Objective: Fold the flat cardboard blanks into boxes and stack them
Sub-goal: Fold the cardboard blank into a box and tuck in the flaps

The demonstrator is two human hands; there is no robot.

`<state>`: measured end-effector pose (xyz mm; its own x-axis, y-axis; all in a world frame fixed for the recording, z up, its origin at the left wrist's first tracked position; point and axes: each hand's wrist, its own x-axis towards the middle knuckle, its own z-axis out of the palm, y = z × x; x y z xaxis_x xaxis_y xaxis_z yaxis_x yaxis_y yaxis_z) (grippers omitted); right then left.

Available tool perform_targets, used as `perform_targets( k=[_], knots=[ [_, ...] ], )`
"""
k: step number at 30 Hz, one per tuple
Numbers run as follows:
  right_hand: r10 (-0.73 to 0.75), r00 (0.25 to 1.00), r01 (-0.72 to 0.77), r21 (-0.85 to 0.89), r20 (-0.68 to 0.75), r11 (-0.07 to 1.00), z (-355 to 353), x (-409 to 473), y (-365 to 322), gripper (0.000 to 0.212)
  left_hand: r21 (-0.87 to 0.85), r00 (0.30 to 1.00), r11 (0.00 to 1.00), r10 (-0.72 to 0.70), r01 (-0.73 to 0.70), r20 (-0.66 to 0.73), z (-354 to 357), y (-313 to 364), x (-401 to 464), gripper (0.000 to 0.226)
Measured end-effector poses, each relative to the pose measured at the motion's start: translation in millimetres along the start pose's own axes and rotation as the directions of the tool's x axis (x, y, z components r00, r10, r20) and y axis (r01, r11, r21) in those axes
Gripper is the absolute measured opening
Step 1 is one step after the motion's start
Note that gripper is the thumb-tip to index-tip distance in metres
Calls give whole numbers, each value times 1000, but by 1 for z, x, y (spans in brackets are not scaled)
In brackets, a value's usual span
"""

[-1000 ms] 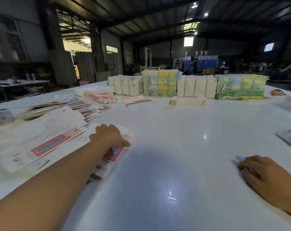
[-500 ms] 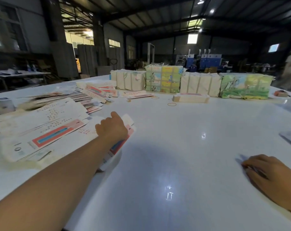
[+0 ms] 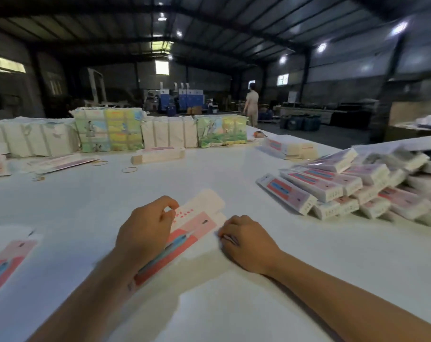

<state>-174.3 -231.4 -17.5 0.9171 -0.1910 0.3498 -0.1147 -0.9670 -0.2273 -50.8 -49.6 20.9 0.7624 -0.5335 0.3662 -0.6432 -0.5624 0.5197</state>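
Note:
A flat cardboard blank [image 3: 189,230], white with pink and red print, lies on the white table [image 3: 234,304] in front of me. My left hand [image 3: 145,230] lies over its left side and pinches its upper edge between thumb and fingers. My right hand [image 3: 246,240] rests at the blank's right edge with curled fingers that touch the edge. A heap of folded boxes [image 3: 345,188] is stacked at the right. Another flat blank [image 3: 4,262] lies at the left edge.
Wrapped bundles of blanks [image 3: 110,132] line the far side of the table. A small bundle [image 3: 157,154] and rubber bands [image 3: 129,169] lie in front of them. More boxes [image 3: 288,146] sit at far right. A person [image 3: 252,104] stands beyond the table.
My left hand has brought one blank from the left pile to the middle in front of me. My right hand has moved left to its edge. The view has swung right.

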Motion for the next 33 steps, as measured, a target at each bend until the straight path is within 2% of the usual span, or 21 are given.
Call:
perform_targets(
  k=[5,6,7,8,9,10,11,12,13,14,15,17,19,21,23,26,27,31,33],
  knots=[
    [30,999,-30,11,31,999,0,1,0,25,-44,989,989,143,-141,29,27,-1,-8,14],
    [43,999,-45,71,27,996,-1,2,0,25,-54,987,986,160,-159,21,28,-4,-9,15],
    [86,996,-85,194,0,977,-2,3,-1,24,-60,983,981,184,-184,5,29,-6,-10,15],
    [161,987,-143,378,-18,915,-5,3,-3,26,-61,978,976,207,-207,-15,28,-7,-10,17],
    [237,972,-188,599,-2,778,-9,4,-5,30,-63,974,972,224,-226,-35,28,-7,-11,18],
    [279,958,-213,806,62,552,-13,4,-5,34,-65,971,969,235,-238,-52,27,-6,-12,20],
    [265,948,-245,935,176,257,-16,5,-6,35,-70,967,966,246,-251,-69,25,-5,-13,22],
    [212,940,-276,961,268,7,-19,4,-7,36,-76,962,961,259,-266,-86,24,-4,-14,23],
    [169,934,-298,947,316,-122,-22,3,-8,38,-83,959,958,267,-275,-97,24,-2,-15,23],
    [140,934,-310,941,329,-138,-22,2,-10,38,-88,959,957,267,-275,-95,23,0,-17,24],
    [141,935,-311,944,324,-107,-22,1,-11,34,-84,962,960,261,-267,-83,23,3,-17,29],
    [181,936,-300,953,302,-39,-20,0,-11,23,-40,975,974,221,-222,-39,20,7,-20,52],
    [235,928,-286,957,287,-40,-19,1,-10,16,139,963,953,266,-271,49,20,11,-21,85],
    [262,924,-271,960,278,-66,-20,1,-6,15,318,938,883,317,-346,140,21,13,-21,110],
    [245,922,-273,953,299,-134,-23,1,-4,19,319,941,886,306,-337,143,24,13,-20,111],
    [170,918,-310,916,358,-256,-24,0,-3,24,201,938,916,344,-346,48,25,15,-21,100],
    [151,918,-322,911,367,-258,-25,0,-2,23,200,929,909,369,-366,24,25,15,-22,97],
    [80,920,-371,920,383,-127,-26,-2,1,32,258,868,838,496,-480,5,22,11,-25,85],
    [19,918,-392,913,396,-108,-28,-4,2,36,272,844,814,535,-513,-11,21,11,-25,82]
  ],
)
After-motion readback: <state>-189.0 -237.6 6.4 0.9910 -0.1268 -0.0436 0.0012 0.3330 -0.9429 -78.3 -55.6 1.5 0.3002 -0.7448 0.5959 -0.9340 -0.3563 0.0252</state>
